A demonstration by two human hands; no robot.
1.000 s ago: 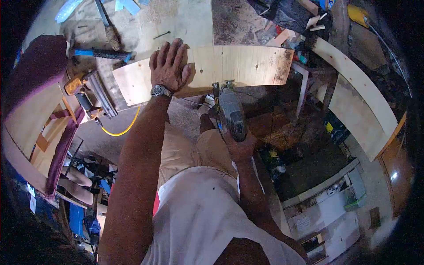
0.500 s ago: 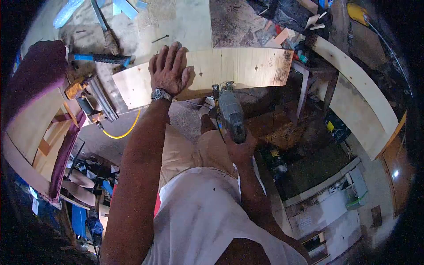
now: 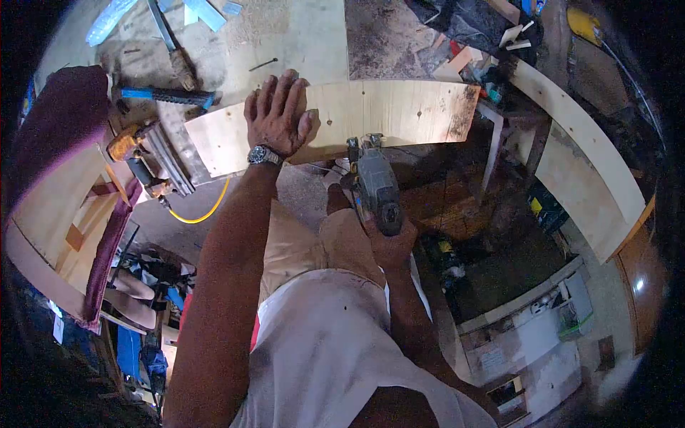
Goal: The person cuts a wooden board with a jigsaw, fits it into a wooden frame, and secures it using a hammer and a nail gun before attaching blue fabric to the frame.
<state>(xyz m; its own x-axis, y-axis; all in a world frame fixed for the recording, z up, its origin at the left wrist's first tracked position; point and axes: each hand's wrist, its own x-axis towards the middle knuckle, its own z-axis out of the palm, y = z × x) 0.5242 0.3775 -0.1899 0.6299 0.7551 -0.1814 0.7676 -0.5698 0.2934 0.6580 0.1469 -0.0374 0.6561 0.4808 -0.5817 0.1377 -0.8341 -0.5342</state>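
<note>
A pale, curved wooden board (image 3: 385,107) lies along the near edge of the workbench, its right end dark-stained. My left hand (image 3: 278,118) presses flat on it, left of its middle, with fingers stretched out. In my right hand (image 3: 392,239) is a grey jigsaw (image 3: 376,178), gripped from behind. The jigsaw's front end meets the board's near edge, right of the middle. Whether the blade is in the wood cannot be made out.
On the bench (image 3: 292,36) lie a hammer (image 3: 168,95), a chisel-like tool (image 3: 171,50) and a nail gun (image 3: 146,160) with a yellow hose (image 3: 203,217). Curved panels (image 3: 589,135) stand at the right. A purple-covered piece (image 3: 68,121) is at the left. Wood scraps (image 3: 457,65) lie behind.
The whole view has shifted slightly, moving the bench things a little rightward. My left hand keeps its place on the board, and the jigsaw stays at the near edge with hardly any movement.
</note>
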